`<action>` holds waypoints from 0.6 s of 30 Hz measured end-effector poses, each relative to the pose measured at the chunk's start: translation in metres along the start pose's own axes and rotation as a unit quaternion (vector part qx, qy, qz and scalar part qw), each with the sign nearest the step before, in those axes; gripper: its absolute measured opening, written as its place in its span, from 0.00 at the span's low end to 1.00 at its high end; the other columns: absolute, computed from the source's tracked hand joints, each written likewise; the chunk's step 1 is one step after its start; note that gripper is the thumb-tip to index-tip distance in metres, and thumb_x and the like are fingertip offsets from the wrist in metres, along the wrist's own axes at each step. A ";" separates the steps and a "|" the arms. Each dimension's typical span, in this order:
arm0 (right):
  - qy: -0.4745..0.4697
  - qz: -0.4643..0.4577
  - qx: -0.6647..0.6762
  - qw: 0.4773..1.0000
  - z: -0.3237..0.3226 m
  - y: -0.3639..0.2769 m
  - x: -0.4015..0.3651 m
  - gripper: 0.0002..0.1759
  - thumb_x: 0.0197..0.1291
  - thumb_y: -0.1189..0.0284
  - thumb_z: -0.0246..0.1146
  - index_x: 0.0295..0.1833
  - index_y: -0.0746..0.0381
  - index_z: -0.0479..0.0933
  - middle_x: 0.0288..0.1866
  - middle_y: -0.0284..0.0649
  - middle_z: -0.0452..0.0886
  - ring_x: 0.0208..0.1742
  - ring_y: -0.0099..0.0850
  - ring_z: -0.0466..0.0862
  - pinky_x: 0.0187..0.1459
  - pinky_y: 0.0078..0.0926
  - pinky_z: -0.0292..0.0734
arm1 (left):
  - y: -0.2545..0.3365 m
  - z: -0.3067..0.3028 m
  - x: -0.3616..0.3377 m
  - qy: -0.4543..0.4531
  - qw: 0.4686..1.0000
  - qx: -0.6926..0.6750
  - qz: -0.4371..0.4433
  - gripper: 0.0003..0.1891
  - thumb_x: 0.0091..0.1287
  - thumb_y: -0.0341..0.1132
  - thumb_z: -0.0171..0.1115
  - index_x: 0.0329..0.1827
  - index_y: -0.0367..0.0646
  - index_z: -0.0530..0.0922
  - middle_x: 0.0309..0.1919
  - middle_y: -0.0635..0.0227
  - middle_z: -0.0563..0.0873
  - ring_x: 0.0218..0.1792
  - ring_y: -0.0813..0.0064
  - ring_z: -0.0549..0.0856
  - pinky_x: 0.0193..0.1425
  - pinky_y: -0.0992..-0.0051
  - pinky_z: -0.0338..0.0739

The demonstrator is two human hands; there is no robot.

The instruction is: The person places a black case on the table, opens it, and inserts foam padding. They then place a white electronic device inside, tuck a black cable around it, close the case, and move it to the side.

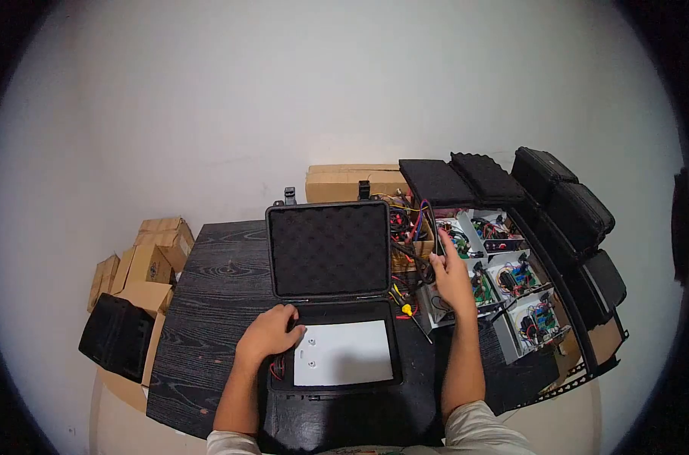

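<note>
An open black hard case (333, 303) lies on the dark wood table (215, 303), its foam-lined lid (329, 249) standing upright. A white panel (344, 353) with two small holes fills the case's base. My left hand (268, 334) rests on the panel's left edge, fingers curled over it, beside red and black wires at the case's left side. My right hand (449, 277) reaches to the right, fingers spread, over the white electronics units (504, 292) and a tangle of cables (409, 227); it holds nothing that I can see.
Several white modules with coloured wiring sit in a row at right. Black cases (576, 212) and foam pads (458, 180) line the far right. A cardboard box (352, 182) stands behind the lid. More cardboard boxes (151, 262) and a black case (117, 334) sit left of the table.
</note>
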State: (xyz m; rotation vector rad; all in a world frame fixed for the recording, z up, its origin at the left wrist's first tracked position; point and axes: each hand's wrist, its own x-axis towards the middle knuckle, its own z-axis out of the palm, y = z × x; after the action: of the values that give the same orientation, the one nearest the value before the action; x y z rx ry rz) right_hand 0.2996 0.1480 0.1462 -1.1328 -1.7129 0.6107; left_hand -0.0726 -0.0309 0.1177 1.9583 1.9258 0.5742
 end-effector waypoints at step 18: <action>0.006 -0.155 -0.029 0.987 0.000 -0.018 0.000 0.21 0.62 0.80 0.71 0.61 0.66 0.80 0.47 0.36 0.84 0.35 0.20 0.81 0.35 0.23 0.77 | -0.006 0.003 0.001 0.005 1.000 0.003 0.007 0.20 0.69 0.45 0.71 0.53 0.36 0.81 0.50 0.44 0.88 0.53 0.42 0.88 0.59 0.53 0.82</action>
State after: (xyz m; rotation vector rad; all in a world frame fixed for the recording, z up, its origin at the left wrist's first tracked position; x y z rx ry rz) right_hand 0.2926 0.1401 0.1602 -0.8805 -1.8589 0.3618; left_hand -0.0760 -0.0294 0.1124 1.9781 1.9220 0.5843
